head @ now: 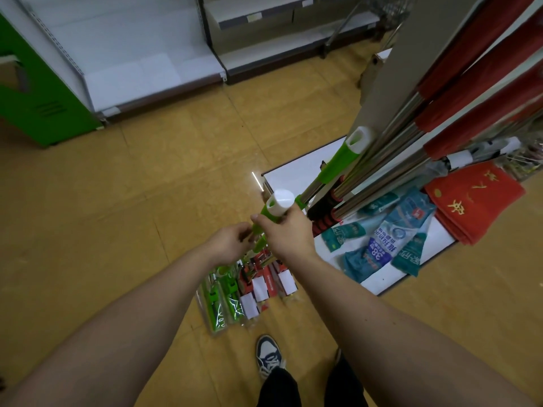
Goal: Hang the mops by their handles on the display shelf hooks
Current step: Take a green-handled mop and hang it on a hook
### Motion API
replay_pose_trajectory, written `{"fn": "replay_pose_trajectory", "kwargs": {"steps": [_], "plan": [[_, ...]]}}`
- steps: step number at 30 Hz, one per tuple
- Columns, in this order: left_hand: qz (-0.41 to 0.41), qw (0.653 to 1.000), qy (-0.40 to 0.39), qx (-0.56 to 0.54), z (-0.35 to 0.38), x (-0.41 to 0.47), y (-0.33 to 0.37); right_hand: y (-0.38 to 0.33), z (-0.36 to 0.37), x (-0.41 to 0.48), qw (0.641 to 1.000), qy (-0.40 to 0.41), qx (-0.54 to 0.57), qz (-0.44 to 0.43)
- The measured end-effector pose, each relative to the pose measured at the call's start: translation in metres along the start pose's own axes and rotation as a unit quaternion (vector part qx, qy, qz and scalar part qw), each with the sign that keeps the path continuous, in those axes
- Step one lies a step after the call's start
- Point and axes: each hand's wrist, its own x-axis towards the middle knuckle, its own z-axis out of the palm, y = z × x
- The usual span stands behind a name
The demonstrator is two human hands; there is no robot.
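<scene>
I hold a mop upright by its green handle with a white end cap (278, 204). My right hand (286, 232) is wrapped around the green grip just under the cap. Just to its left, my left hand (232, 243) pinches the same handle lower down. A second mop with a green grip and white cap (357, 142) hangs at the display shelf on the right, beside several steel-shafted mops with red sleeves (458, 92). More packaged mop heads, green and red (246, 289), stand on the floor below my hands.
The white base shelf (296, 171) carries blue-green cloth packs (385, 239) and folded red towels (476, 201). White shelving (141, 54) and a green cabinet (32, 92) line the far side of the yellow floor. My shoe (269, 356) is at the bottom.
</scene>
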Motion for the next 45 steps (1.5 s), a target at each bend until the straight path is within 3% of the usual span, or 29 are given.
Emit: {"fn": "replay_pose_trajectory", "kwargs": {"steps": [15, 27, 34, 45], "plan": [[0.025, 0.996, -0.009, 0.088, -0.047, -0.072, -0.002, -0.03, 0.01, -0.052, 0.996, -0.035, -0.002, -0.081], [0.042, 0.997, 0.039, 0.046, -0.075, -0.15, 0.027, -0.081, -0.015, -0.083, 0.977, -0.128, 0.023, -0.169], [0.066, 0.995, 0.07, -0.003, -0.065, -0.198, 0.065, -0.107, -0.061, -0.12, 0.963, -0.162, 0.031, -0.214], [0.131, 0.985, 0.097, 0.049, -0.008, -0.258, 0.185, -0.098, -0.188, -0.18, 0.944, -0.127, 0.046, -0.3]]}}
